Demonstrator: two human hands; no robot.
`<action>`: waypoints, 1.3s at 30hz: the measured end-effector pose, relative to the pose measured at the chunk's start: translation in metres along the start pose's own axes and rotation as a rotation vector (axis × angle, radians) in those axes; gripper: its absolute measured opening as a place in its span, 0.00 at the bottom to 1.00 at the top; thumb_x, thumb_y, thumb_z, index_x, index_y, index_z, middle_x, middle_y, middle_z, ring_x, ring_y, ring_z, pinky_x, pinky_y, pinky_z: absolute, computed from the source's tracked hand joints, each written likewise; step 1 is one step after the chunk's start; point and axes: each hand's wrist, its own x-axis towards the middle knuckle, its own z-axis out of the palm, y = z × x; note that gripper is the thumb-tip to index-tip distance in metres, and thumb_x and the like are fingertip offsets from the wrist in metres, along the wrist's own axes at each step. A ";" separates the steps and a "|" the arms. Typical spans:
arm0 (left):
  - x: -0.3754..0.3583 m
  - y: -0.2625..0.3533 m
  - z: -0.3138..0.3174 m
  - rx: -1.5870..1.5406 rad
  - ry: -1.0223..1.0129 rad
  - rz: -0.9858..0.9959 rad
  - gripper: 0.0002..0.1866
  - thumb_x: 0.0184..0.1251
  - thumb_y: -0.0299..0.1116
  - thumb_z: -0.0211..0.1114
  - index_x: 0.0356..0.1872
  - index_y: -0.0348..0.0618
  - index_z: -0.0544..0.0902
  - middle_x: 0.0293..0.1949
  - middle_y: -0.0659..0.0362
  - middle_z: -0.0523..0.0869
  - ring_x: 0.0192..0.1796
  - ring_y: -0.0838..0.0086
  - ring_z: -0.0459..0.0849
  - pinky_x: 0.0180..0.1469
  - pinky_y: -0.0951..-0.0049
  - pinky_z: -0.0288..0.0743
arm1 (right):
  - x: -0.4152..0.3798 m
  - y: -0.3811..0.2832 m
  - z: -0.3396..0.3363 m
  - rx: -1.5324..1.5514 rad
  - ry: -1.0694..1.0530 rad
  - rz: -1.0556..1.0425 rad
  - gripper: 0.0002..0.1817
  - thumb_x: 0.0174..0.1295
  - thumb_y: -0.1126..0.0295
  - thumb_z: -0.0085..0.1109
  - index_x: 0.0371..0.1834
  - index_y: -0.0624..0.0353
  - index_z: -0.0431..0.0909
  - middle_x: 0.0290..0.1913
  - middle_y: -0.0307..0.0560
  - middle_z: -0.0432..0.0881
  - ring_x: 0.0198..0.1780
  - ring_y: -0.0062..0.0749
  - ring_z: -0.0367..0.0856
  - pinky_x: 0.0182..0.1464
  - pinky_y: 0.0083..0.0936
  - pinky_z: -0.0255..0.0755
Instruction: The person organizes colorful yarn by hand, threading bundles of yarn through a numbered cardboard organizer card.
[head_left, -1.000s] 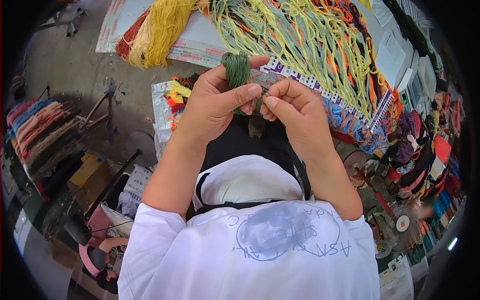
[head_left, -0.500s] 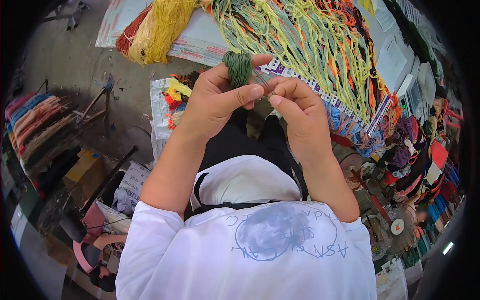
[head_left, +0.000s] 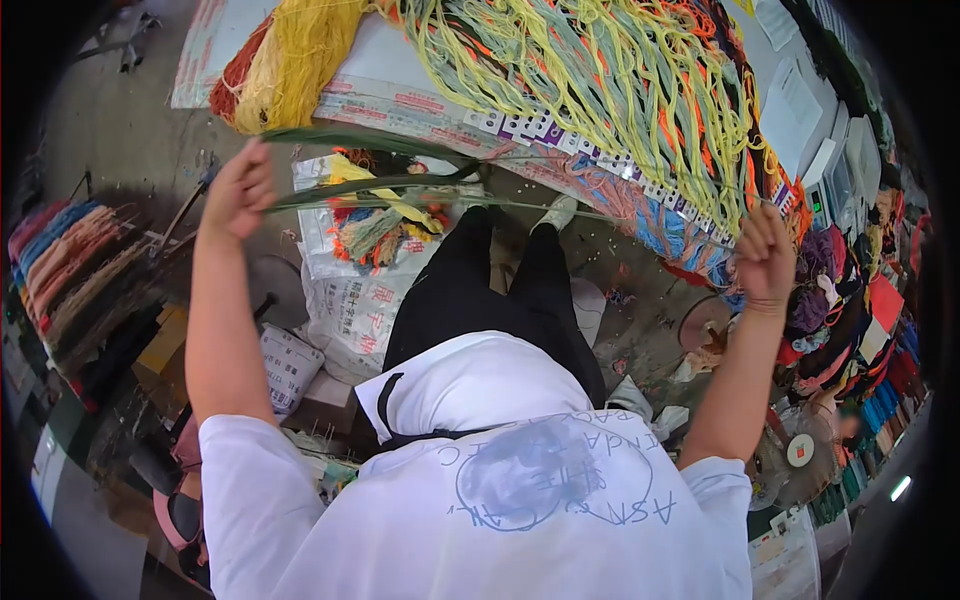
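Left hand (head_left: pixel 240 192), right hand (head_left: pixel 766 256) spread apart | green thread (head_left: pixel 400 183): long strands

Yarn workshop, by the piled hanks (head_left: pixel 590 90)

Green thread (head_left: pixel 380 184), stranded fibre, finish too blurred to tell; yellow yarn (head_left: pixel 315 60), fine fibre with soft sheen; T-shirt (head_left: pixel 350 520), matt white cloth; trousers (head_left: pixel 450 290), matt black cloth; printed sack (head_left: pixel 345 300), creased, plastic-looking.

Green thread (head_left: pixel 370 184) stretched left to right bars the far worktop (head_left: pixel 395 65); nearer, above the trousers (head_left: pixel 450 295), room is open.
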 end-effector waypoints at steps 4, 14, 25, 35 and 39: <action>-0.011 0.022 -0.099 -0.239 0.428 0.229 0.11 0.73 0.37 0.50 0.29 0.47 0.71 0.15 0.71 0.56 0.14 0.85 0.50 0.15 0.82 0.45 | -0.061 -0.118 -0.241 0.268 0.580 -0.204 0.14 0.71 0.71 0.38 0.24 0.53 0.61 0.15 0.31 0.51 0.14 0.17 0.47 0.17 0.18 0.44; 0.048 -0.038 0.011 -0.043 0.036 0.235 0.08 0.70 0.35 0.53 0.39 0.41 0.76 0.22 0.69 0.65 0.20 0.85 0.58 0.25 0.83 0.55 | 0.060 0.023 -0.066 -0.541 0.543 -0.433 0.13 0.59 0.70 0.57 0.45 0.65 0.78 0.26 0.30 0.70 0.20 0.10 0.61 0.20 0.11 0.53; -0.048 -0.001 -0.145 -0.401 -0.008 0.800 0.18 0.71 0.36 0.48 0.53 0.35 0.75 0.20 0.67 0.61 0.23 0.80 0.62 0.33 0.78 0.62 | 0.044 -0.059 -0.046 -0.267 0.790 -0.328 0.08 0.65 0.68 0.48 0.27 0.53 0.69 0.15 0.31 0.57 0.19 0.21 0.57 0.22 0.19 0.55; -0.171 -0.004 -0.072 -0.205 0.277 1.135 0.18 0.69 0.38 0.51 0.53 0.36 0.73 0.37 0.58 0.74 0.40 0.70 0.71 0.53 0.66 0.65 | -0.015 -0.176 -0.126 0.127 0.210 -0.316 0.05 0.66 0.76 0.46 0.37 0.68 0.70 0.22 0.35 0.60 0.13 0.15 0.52 0.15 0.15 0.47; -0.162 -0.021 -0.048 -0.182 0.271 1.089 0.18 0.68 0.38 0.52 0.53 0.37 0.74 0.32 0.59 0.71 0.34 0.73 0.69 0.47 0.69 0.64 | 0.071 -0.029 -0.027 0.159 -0.052 0.091 0.06 0.68 0.72 0.45 0.36 0.63 0.69 0.23 0.37 0.66 0.14 0.15 0.60 0.19 0.13 0.60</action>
